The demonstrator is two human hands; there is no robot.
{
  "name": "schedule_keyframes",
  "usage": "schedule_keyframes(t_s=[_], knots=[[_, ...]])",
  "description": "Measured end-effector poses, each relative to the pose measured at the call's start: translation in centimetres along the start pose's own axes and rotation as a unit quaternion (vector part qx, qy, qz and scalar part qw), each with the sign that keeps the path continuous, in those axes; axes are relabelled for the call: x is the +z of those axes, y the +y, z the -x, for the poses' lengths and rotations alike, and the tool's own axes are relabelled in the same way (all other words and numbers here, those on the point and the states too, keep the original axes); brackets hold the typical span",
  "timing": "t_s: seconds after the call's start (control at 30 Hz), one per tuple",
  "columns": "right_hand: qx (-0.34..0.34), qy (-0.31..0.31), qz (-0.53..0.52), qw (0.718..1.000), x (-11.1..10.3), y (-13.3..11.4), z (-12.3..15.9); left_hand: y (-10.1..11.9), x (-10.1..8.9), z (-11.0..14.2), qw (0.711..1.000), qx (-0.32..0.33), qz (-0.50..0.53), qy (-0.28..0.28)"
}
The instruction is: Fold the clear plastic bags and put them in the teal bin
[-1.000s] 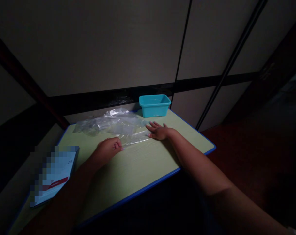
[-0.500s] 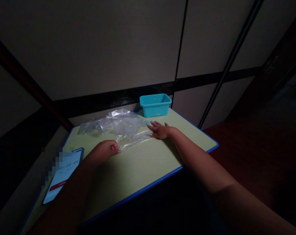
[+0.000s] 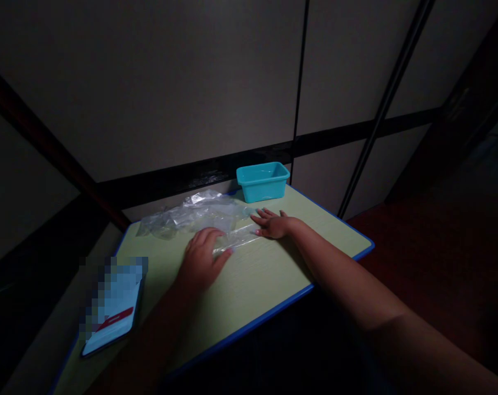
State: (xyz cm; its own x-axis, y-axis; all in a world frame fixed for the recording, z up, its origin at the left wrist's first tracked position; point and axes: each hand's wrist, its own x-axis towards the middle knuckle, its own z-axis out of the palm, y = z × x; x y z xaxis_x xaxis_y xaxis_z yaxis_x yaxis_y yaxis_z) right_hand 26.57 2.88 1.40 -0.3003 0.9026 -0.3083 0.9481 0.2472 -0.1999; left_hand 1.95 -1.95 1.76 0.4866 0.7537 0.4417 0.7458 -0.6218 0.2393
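Where the clear plastic (image 3: 199, 214) lies: on the table (image 3: 249, 299), near the turquoise tub (image 3: 265, 189).
Left hand (image 3: 199, 263): thumb and fingers stand apart at its near edge.
Right hand (image 3: 274, 226): spread flat, at its right end.
Risk: wrinkling, perhaps, if the right hand slips.
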Motion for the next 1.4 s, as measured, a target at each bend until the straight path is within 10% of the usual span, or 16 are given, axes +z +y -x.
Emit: schedule_keyframes(t_s=[0.17,0.47,1.4], knots=[[0.007,-0.002,0.007,1.0,0.1,-0.1,-0.1,3.0,2.5,0.8,0.986,0.105,-0.016,-0.126],[0.009,0.0,0.015,1.0,0.2,-0.1,-0.2,6.2,4.3,-2.1,0.979,0.016,-0.04,-0.198],[0.034,0.021,-0.014,0.999,0.4,-0.5,-0.3,5.8,6.9,-3.0,0.965,-0.092,-0.129,-0.211]])
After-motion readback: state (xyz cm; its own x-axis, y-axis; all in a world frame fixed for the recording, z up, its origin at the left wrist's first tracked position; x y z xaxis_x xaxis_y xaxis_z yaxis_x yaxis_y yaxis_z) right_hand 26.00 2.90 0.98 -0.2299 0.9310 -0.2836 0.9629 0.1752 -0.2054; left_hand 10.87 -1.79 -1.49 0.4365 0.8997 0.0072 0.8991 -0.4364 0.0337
